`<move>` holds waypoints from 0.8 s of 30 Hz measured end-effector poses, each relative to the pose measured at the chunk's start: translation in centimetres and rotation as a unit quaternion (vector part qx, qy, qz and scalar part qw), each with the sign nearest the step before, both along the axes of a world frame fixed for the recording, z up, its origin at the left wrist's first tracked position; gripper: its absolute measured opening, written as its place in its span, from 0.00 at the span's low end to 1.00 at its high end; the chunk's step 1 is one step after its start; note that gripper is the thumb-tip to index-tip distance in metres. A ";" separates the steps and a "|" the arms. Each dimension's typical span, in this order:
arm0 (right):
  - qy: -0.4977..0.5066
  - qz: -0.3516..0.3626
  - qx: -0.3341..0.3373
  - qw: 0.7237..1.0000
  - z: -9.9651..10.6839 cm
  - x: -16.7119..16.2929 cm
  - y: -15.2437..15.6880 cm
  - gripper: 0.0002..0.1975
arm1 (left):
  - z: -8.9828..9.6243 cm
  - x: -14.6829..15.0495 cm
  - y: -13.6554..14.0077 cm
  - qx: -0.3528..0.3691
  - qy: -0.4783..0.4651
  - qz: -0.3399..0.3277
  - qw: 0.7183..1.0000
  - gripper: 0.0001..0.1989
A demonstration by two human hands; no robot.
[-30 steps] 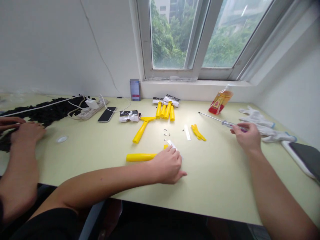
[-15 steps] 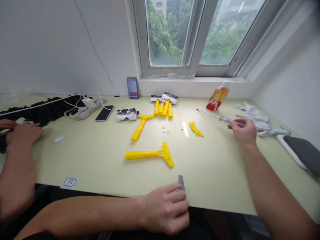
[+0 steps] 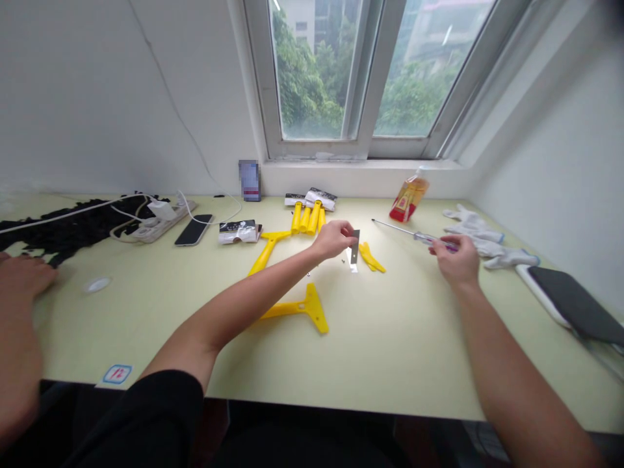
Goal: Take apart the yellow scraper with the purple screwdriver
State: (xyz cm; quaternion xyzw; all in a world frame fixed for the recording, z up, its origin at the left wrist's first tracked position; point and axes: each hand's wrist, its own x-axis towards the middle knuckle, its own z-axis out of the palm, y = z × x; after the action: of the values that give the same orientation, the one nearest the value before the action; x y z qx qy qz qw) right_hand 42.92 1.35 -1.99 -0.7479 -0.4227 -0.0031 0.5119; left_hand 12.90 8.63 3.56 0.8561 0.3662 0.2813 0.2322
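My left hand point(image 3: 335, 239) pinches a flat grey metal blade point(image 3: 355, 247) by its upper part, over the white strip point(image 3: 353, 268) on the table. Beside it lie yellow curved plastic pieces point(image 3: 371, 257). My right hand point(image 3: 456, 260) grips a screwdriver point(image 3: 423, 238) by its clear handle, its shaft pointing left. Below my left forearm lies a yellow scraper handle point(image 3: 316, 308) with a wide T-shaped head; the forearm covers part of its grip. A second yellow scraper handle point(image 3: 266, 252) lies farther back, partly hidden too. A few small screws show near the left hand.
Several yellow handles point(image 3: 305, 218) lie at the back by small packets point(image 3: 320, 197). A bottle of amber liquid point(image 3: 408, 196), white gloves point(image 3: 475, 227) and a dark-topped object point(image 3: 575, 302) are on the right. Leftward are phones point(image 3: 194, 230), a power strip point(image 3: 163, 224) and another person's arm point(image 3: 19, 325).
My left hand has moved from the front table edge up to the white strip, carrying the blade. My right hand still holds the screwdriver. The view has shifted slightly.
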 end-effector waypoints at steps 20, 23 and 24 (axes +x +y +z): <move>-0.012 0.011 0.007 1.000 0.1 -0.4 0.0 0.15 | -2.1 -2.6 0.7 0.134 0.172 -0.169 0.961 0.14; -0.012 0.012 0.003 1.000 0.1 -0.5 0.0 0.15 | -2.1 -3.0 0.7 0.129 0.183 -0.166 0.960 0.13; -0.012 0.011 0.002 1.000 0.1 -0.5 0.0 0.15 | -2.2 -3.0 0.7 0.127 0.189 -0.170 0.959 0.12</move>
State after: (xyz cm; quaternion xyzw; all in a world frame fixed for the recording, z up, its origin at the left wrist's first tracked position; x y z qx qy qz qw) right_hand 42.44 1.31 -1.92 -0.7423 -0.4369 -0.0072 0.5080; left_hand 9.92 9.29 1.39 0.9657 0.2136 0.1153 0.0921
